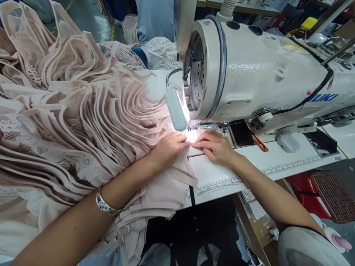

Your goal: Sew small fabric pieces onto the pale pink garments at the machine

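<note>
Pale pink cloth (181,173) lies on the white table (215,177), its far end under the lamp (176,109), at the foot (190,128) of the sewing machine (249,74), and its near end trailing toward the table's near edge. Beyond and to the left, a large heap (116,107) of similar pieces, some with lace, is spread.

The far end of the cloth is met by both hands just on the near side of the foot. On the left hand (168,151) the fingers are curled close together; whether the cloth is pinched or only pressed cannot be told. On the right hand (217,147) the fingers are partly extended and apart, with their tips laid on the cloth, and no firm grip is seen.

The step in hand is judged to be guiding the cloth for stitching. For the next move, an even feed is called for, with the edge held flat and fingertips clear of the foot.

On the machine, blue letters (325,97) are read as "UKI"; the first is partly covered by a black strap (330,75), so "JUKI" is likely. A ruler strip (291,164) is fixed along the near edge, its figures too small to be read surely.
</note>
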`<state>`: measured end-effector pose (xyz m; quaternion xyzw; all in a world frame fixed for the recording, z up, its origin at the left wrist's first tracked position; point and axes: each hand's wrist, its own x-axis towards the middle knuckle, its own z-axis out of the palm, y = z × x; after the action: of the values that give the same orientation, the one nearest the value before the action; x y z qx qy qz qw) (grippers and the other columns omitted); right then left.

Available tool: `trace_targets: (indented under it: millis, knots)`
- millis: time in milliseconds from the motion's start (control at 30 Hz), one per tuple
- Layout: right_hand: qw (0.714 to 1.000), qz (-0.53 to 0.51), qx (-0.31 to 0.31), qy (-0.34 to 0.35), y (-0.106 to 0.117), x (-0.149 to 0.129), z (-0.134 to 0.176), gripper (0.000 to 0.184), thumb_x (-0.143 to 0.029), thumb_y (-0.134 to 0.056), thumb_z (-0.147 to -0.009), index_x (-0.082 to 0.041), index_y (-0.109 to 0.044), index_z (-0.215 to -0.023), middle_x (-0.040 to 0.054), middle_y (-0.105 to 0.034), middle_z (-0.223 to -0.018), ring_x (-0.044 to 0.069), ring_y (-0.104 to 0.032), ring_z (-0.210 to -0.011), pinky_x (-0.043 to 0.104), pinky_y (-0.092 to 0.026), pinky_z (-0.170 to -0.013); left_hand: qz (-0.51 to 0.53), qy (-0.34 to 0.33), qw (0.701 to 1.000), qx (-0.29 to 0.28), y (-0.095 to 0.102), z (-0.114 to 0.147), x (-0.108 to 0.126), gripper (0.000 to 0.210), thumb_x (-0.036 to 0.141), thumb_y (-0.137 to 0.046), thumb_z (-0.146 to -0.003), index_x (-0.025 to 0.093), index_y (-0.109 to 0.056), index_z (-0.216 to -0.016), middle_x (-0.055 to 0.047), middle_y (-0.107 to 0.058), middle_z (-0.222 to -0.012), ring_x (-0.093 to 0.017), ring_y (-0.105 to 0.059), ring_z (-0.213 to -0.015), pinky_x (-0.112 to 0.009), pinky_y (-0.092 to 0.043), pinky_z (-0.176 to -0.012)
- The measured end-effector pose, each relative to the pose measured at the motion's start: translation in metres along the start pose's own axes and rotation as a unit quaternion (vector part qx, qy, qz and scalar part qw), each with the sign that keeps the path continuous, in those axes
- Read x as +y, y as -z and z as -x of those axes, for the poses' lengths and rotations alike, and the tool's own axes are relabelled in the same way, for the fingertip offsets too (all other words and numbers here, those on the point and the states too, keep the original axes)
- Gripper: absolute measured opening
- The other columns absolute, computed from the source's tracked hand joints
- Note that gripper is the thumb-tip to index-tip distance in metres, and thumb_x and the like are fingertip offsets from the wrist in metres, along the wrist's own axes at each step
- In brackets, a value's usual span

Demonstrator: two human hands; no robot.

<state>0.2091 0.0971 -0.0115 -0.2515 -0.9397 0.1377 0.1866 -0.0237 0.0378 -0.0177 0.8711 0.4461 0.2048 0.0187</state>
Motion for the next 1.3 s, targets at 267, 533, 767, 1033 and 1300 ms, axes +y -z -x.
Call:
trace_targets:
  millis: [267,533,767,1033,1300]
  knots:
    - [0.999,0.025,-0.033,0.013,0.001,0.003,0.002,0.041,-0.008,-0.046,-0.094,-0.029,-0.077,-0.11,0.0056,-0.071,-0.115,0.021,-0.063,-0.106,0.036,-0.052,-0.087,0.05,0.022,0.998,-0.039,0.012,0.005,0.003,0.025,0.012,-0.042,-0.101,0.015,-0.065,-0.11,-0.014,-0.065,-0.126,-0.025,-0.06,-0.115,-0.04,-0.052,-0.095]
    - [0.998,0.04,-0.054,0.003,0.002,0.003,0.004,0.048,-0.005,-0.043,-0.093,-0.03,-0.075,-0.117,0.0026,-0.074,-0.115,0.022,-0.06,-0.117,0.033,-0.054,-0.081,0.058,0.024,0.997,-0.04,0.006,0.004,-0.002,0.028,0.01,-0.04,-0.099,0.015,-0.065,-0.109,-0.016,-0.063,-0.13,-0.027,-0.061,-0.115,-0.042,-0.053,-0.092]
    - [0.995,0.071,-0.059,-0.029,0.003,-0.004,-0.001,0.053,-0.001,-0.041,-0.09,-0.031,-0.073,-0.121,0.0024,-0.074,-0.118,0.023,-0.059,-0.118,0.033,-0.051,-0.073,0.042,0.033,0.998,-0.044,0.003,0.0,-0.006,0.028,0.015,-0.038,-0.101,0.017,-0.063,-0.112,-0.015,-0.061,-0.133,-0.027,-0.06,-0.115,-0.045,-0.052,-0.095]
    - [0.99,0.101,-0.078,-0.061,0.002,-0.007,-0.006,0.055,-0.002,-0.044,-0.087,-0.031,-0.068,-0.127,0.0029,-0.07,-0.128,0.024,-0.061,-0.111,0.036,-0.05,-0.075,0.039,0.082,0.994,-0.063,0.001,-0.003,-0.009,0.024,0.016,-0.042,-0.099,0.019,-0.064,-0.108,-0.012,-0.065,-0.12,-0.027,-0.058,-0.114,-0.053,-0.046,-0.103]
    - [0.986,0.107,-0.102,-0.073,-0.004,-0.007,-0.01,0.06,0.0,-0.041,-0.085,-0.023,-0.062,-0.136,0.0103,-0.063,-0.142,0.03,-0.06,-0.12,0.049,-0.05,-0.094,0.03,0.101,0.992,-0.063,0.005,-0.012,-0.009,0.022,0.019,-0.044,-0.1,0.02,-0.061,-0.114,-0.011,-0.065,-0.121,-0.028,-0.056,-0.117,-0.05,-0.046,-0.101]
